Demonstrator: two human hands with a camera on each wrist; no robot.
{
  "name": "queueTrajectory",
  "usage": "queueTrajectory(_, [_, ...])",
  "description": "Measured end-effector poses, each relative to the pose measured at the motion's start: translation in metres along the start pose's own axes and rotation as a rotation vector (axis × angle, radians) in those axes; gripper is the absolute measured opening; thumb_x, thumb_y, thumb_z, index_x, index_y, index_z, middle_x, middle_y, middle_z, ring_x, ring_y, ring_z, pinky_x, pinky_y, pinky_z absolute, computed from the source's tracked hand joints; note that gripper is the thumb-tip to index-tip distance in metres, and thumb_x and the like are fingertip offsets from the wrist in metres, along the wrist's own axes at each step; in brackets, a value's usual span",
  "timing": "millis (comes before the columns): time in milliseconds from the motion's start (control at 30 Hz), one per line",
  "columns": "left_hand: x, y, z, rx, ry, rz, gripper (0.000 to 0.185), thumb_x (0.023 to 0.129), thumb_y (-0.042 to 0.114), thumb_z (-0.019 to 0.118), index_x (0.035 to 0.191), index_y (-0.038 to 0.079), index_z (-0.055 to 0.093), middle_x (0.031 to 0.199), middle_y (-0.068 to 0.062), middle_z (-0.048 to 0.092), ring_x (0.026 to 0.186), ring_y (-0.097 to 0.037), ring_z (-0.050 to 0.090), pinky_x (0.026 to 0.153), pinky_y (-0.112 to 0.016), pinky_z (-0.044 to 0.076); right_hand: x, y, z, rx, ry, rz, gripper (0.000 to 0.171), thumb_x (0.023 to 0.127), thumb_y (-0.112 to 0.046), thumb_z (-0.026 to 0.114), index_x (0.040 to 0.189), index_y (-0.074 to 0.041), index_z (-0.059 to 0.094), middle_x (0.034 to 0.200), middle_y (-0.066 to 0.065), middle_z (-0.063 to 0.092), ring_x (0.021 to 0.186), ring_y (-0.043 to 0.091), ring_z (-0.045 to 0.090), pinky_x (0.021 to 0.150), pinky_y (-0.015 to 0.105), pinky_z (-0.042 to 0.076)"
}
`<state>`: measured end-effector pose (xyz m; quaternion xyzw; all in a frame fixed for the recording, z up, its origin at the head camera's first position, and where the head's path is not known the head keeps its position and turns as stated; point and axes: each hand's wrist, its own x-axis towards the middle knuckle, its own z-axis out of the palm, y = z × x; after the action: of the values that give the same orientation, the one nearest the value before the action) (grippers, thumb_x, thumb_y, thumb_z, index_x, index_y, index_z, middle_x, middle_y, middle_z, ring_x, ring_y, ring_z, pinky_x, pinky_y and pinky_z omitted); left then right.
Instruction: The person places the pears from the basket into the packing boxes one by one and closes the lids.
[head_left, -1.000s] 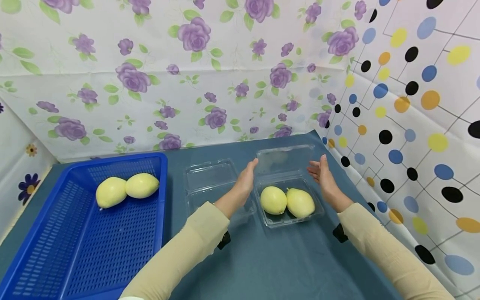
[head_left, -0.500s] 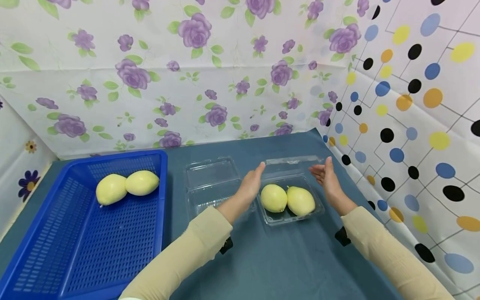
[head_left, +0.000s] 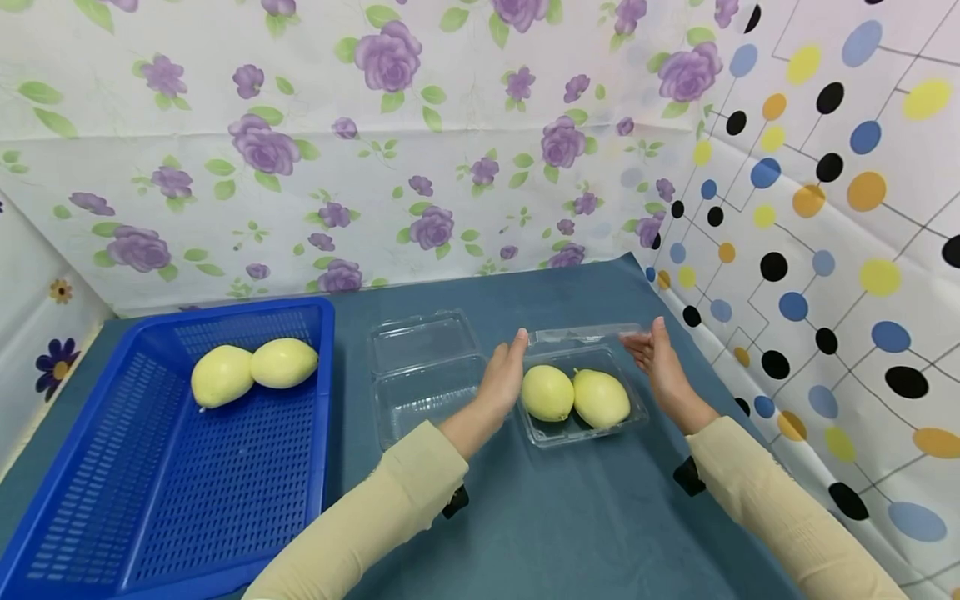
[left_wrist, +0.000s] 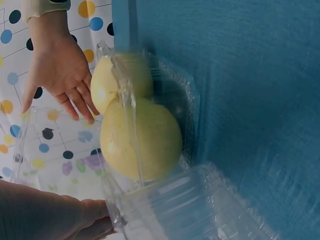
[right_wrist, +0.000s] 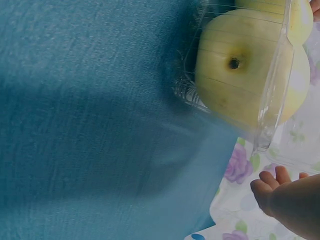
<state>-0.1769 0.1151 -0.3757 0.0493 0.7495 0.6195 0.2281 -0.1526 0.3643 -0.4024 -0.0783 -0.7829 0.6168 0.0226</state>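
Two pale yellow pears (head_left: 602, 399) sit side by side in the base of a clear plastic clamshell box (head_left: 558, 440). Its hinged lid (head_left: 581, 334) stands raised at the back, nearly edge-on in the head view. My left hand (head_left: 501, 379) is at the lid's left side, fingers extended and thumb up. On the opposite side my right hand (head_left: 664, 373) faces it, palm inward; its straight, slightly spread fingers (left_wrist: 79, 102) show in the left wrist view. The lid spans the space between both hands, with the fingertips right at its edges.
A second clear clamshell box (head_left: 423, 350) lies open to the left, partly behind my left hand. Further left stands a blue perforated basket (head_left: 327, 400) with two more pears (head_left: 283, 363) in it. Floral cloth (head_left: 390, 167) hangs behind the table, dotted cloth (head_left: 817, 275) at the right.
The lid has swung up from lying back behind the base to nearly edge-on. My left hand has shifted slightly right; my right hand has shifted slightly right and down. The pears have stayed in place.
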Motion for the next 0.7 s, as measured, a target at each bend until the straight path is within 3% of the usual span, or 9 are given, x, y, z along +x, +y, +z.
queueTrajectory(367, [-0.010,-0.006,0.010,-0.052,0.024,-0.031,0.082,0.098,0.057,0.030,0.152,0.002,0.003,0.159,-0.019,0.004,0.146,-0.036,0.003,0.116,-0.056,0.008,-0.006,0.011,-0.006,0.048,-0.047,-0.044,0.075,0.098,-0.057,0.008,0.130,0.005,0.036,0.149,0.031,0.021,0.143,0.040,0.013,0.118,0.049,0.010])
queueTrajectory(700, [-0.018,-0.012,0.015,-0.063,0.000,-0.068,0.082,0.098,0.055,0.029,0.151,-0.004,0.005,0.158,-0.021,0.005,0.146,-0.037,0.005,0.117,-0.054,0.008,-0.020,0.016,-0.003,0.031,-0.002,0.012,0.068,0.099,-0.056,0.010,0.124,-0.001,0.041,0.150,0.032,0.021,0.143,0.041,0.015,0.117,0.049,0.014])
